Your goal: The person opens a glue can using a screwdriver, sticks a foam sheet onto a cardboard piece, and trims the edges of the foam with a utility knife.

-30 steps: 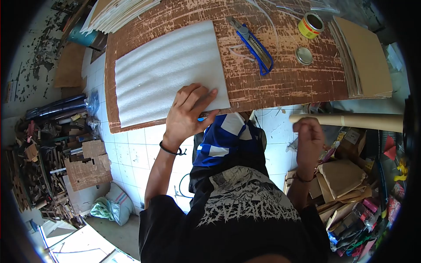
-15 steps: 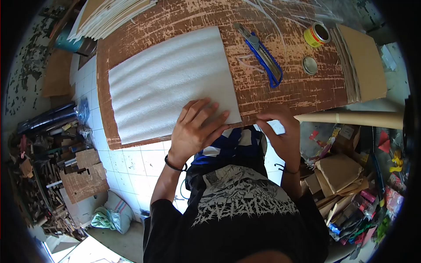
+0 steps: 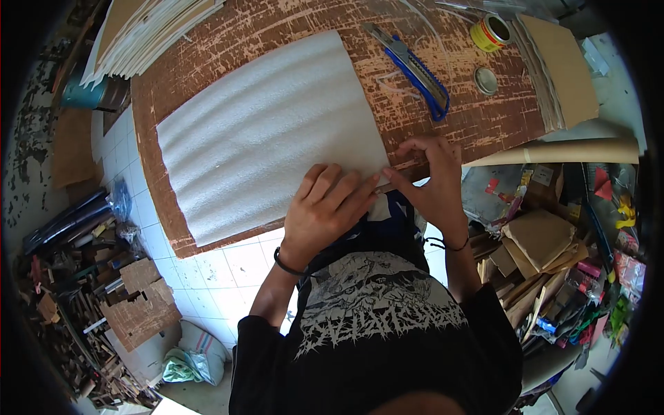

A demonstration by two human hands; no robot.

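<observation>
A white foam sheet with soft ripples lies on the scratched brown board of the table. My left hand rests on its near right corner, fingers slightly bent and spread, holding nothing. At that same corner is my right hand, its thumb tip by the sheet's edge and its index finger curved apart from the thumb. I see nothing between those fingers. Beyond the sheet's right edge lies a blue utility knife, its blade end pointing away from me.
An open yellow-and-red can stands at the back right, its round lid nearby. Cardboard pieces stack at the right end, white-edged sheets at the far left. A cardboard tube runs beside the table; scraps pile below.
My right hand has moved forward to the sheet's corner, and its thumb and index finger have spread farther apart. My left hand stays on the sheet. The whole view has tilted slightly.
</observation>
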